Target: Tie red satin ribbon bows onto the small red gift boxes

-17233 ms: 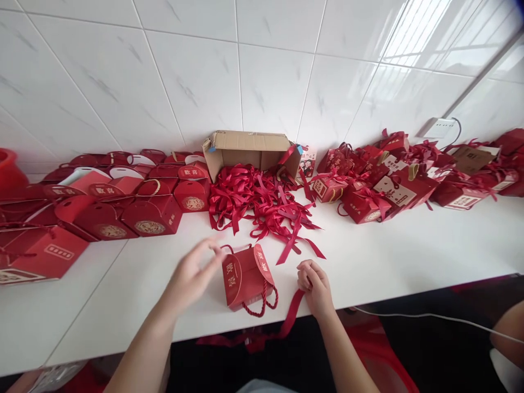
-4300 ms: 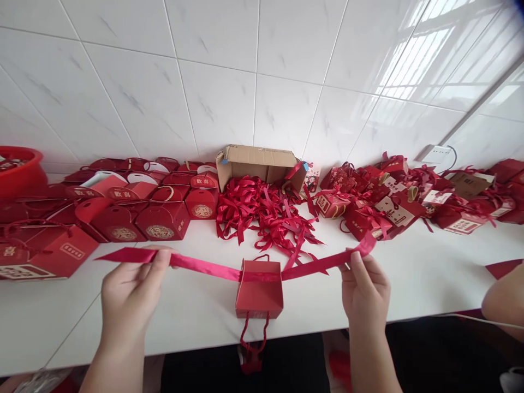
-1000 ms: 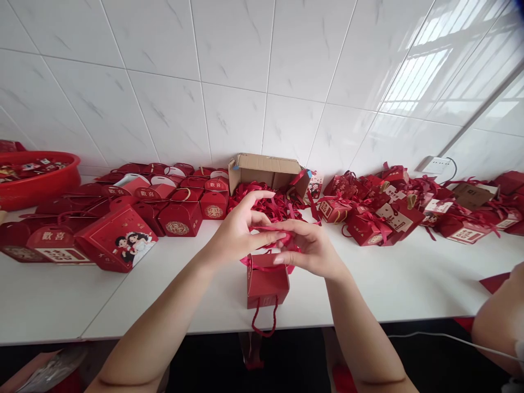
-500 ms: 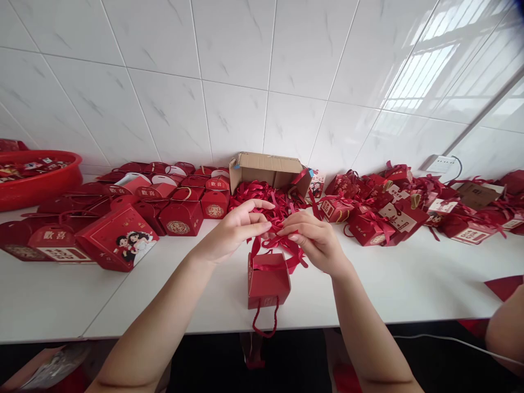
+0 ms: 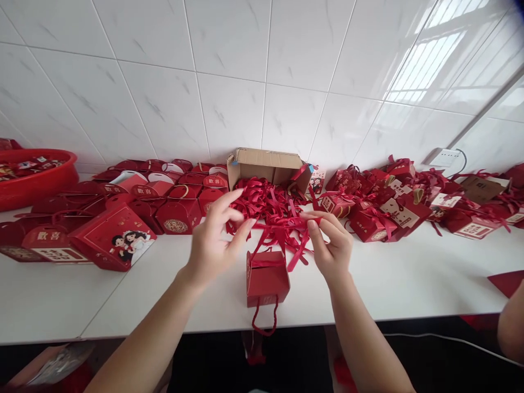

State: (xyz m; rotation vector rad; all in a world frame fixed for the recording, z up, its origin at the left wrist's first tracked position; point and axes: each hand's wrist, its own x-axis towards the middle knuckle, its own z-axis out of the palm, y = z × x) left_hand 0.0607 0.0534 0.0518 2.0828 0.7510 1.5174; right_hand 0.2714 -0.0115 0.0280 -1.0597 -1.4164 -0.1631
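Observation:
A small red gift box (image 5: 267,278) stands near the front edge of the white table (image 5: 393,284), its cord handle hanging over the edge. A red ribbon (image 5: 282,226) is wrapped round the box top and looped above it. My left hand (image 5: 215,240) pinches the left loop of that ribbon between thumb and fingers. My right hand (image 5: 331,243) pinches the right loop, and the ribbon is stretched between the two hands above the box.
A cardboard box (image 5: 266,166) at the wall spills a pile of red ribbons (image 5: 266,202). Red gift boxes (image 5: 164,204) crowd the left, ribbon-tied boxes (image 5: 385,210) the right. A red basin (image 5: 35,177) sits far left. Another person's arm (image 5: 511,327) shows at lower right.
My hands have drawn apart from above the box, pulling the ribbon loops outward to left and right. The box has stayed in place.

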